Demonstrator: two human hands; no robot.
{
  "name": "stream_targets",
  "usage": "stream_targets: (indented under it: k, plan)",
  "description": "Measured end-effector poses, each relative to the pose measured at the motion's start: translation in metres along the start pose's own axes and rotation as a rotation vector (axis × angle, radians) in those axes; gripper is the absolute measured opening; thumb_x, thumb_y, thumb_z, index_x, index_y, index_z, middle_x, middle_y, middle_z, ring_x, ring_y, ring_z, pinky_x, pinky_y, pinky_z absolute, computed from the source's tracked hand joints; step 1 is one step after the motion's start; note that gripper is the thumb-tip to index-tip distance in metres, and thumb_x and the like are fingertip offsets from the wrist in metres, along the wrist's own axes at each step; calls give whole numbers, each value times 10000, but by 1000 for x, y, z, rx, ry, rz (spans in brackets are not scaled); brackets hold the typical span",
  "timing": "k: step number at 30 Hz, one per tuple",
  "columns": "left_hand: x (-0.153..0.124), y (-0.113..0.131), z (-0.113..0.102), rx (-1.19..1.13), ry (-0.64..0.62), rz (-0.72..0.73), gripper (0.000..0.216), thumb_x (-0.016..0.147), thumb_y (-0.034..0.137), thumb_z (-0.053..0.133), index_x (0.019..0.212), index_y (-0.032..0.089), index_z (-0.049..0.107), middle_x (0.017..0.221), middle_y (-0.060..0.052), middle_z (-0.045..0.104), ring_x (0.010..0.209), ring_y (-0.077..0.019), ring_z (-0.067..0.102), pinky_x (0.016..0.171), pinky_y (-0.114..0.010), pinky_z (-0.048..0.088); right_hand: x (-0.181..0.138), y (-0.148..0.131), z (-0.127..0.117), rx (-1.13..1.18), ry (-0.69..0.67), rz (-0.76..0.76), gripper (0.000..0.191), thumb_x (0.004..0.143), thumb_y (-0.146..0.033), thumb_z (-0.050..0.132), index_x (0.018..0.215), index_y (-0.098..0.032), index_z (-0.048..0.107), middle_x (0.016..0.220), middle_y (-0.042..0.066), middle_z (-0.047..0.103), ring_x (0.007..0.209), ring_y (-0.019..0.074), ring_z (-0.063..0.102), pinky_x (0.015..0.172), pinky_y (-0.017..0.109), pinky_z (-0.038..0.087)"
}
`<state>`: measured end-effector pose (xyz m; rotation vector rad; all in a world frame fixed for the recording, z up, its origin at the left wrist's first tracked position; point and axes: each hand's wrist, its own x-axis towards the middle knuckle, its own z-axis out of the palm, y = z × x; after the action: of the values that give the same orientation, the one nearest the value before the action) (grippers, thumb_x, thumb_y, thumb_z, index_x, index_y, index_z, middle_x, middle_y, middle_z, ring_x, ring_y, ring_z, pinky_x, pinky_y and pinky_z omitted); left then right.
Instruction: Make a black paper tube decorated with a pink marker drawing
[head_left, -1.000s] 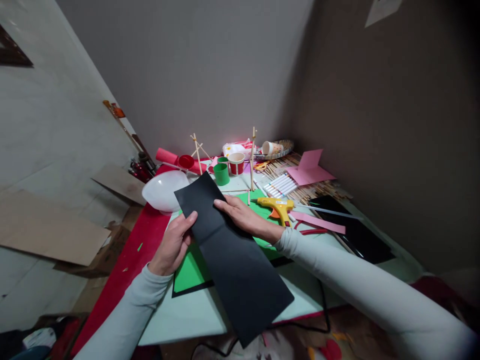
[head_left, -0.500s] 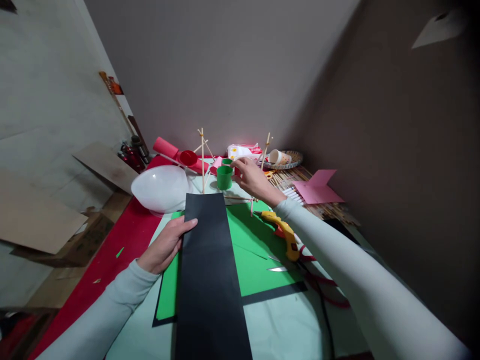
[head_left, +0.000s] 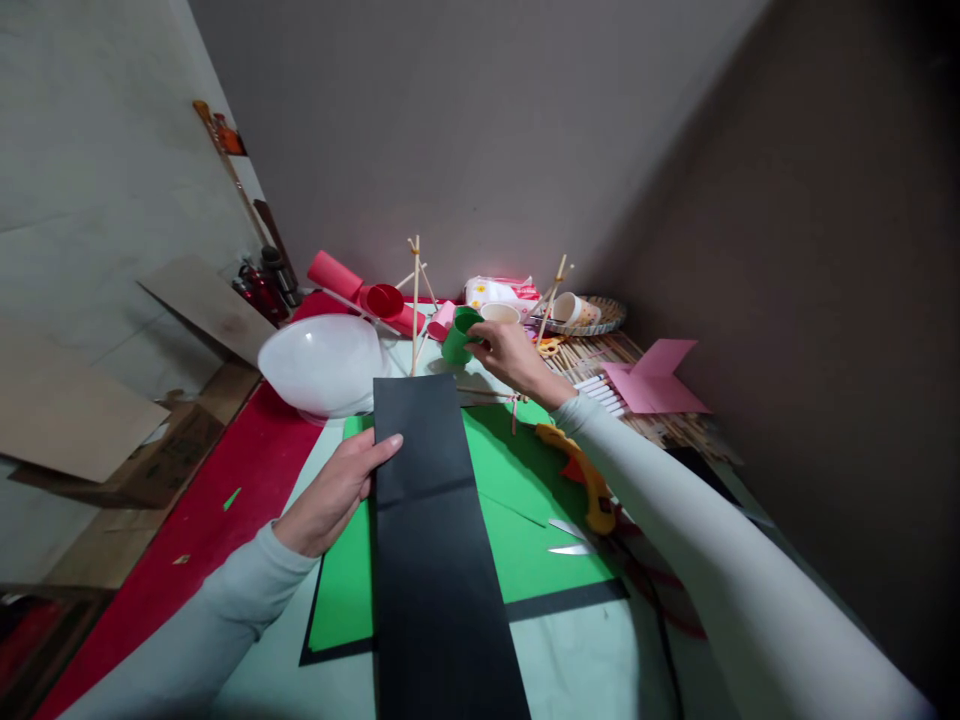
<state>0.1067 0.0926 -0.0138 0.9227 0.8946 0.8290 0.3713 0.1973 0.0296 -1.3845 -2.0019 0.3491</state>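
A long black paper strip (head_left: 435, 540) with a crease across it lies over a green sheet (head_left: 525, 510) on the pale table. My left hand (head_left: 334, 495) grips the strip's left edge, thumb on top. Stretched toward the back of the table, my right hand (head_left: 506, 355) is closed round a small green cup (head_left: 457, 338), which is tilted and lifted off the table. A paper cup with a red band (head_left: 499, 312) stands just behind my fingers.
A white bowl (head_left: 322, 365) sits at the back left, beside upright wooden sticks (head_left: 415, 300). A yellow glue gun (head_left: 589, 480) and scissors blades (head_left: 566, 538) lie under my right arm. Pink paper (head_left: 656, 380), markers (head_left: 604, 393) and red cups (head_left: 382, 298) crowd the back.
My right hand left the black strip, reached to the back of the table and picked up the green cup, now tilted. My left hand still holds the strip, which now lies straight.
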Motion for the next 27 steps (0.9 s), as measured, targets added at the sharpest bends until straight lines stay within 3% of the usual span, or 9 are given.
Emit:
stream_targets:
  k: [2,8,10,13,15,18,27]
  plan:
    - [-1,1,1,-16,18,-1,388,839,410,811,1150,180,787,1167,-126,803,1033,-288,768,850,-316,617,-5,-6,-9,128,62,10,51,863,-192,657,834,-177,697,776,35,660,762,188,603,783,354,458]
    - [-4,0,9,-38,72,73,330,831,389,816,1066,160,787,1094,-120,815,990,-277,764,839,-316,610,-47,-48,-19,597,194,73,230,918,-450,619,966,-230,668,878,6,687,757,140,648,734,297,533]
    - [-6,-1,13,-32,69,101,341,837,386,815,1096,169,768,1115,-106,809,989,-268,757,841,-311,601,-68,-66,-15,1009,191,242,224,780,-397,806,873,-237,680,813,-32,648,706,115,636,695,261,525]
    - [-9,-2,19,-30,35,192,436,858,354,800,1260,217,700,1293,-78,752,1139,-272,712,965,-332,564,-96,-89,-4,1309,136,440,286,669,-334,918,834,-239,705,810,-40,656,695,104,651,660,237,525]
    - [-11,-3,22,-1,14,302,466,875,320,785,1319,244,664,1396,-58,696,1272,-277,644,1065,-342,508,-110,-99,2,1379,117,498,273,661,-317,932,806,-236,715,792,-33,661,689,109,657,622,229,512]
    - [-13,-5,25,80,20,415,412,873,279,784,1271,253,680,1390,-36,692,1347,-270,582,1108,-320,459,-122,-108,8,1392,87,524,242,681,-317,920,826,-221,752,796,-15,672,680,107,655,579,216,483]
    - [-27,-1,39,-62,81,350,503,757,173,789,1241,269,692,1345,-13,706,1360,-284,554,1170,-377,405,-132,-118,13,1339,88,514,217,708,-344,894,863,-243,781,876,20,720,744,151,703,557,234,495]
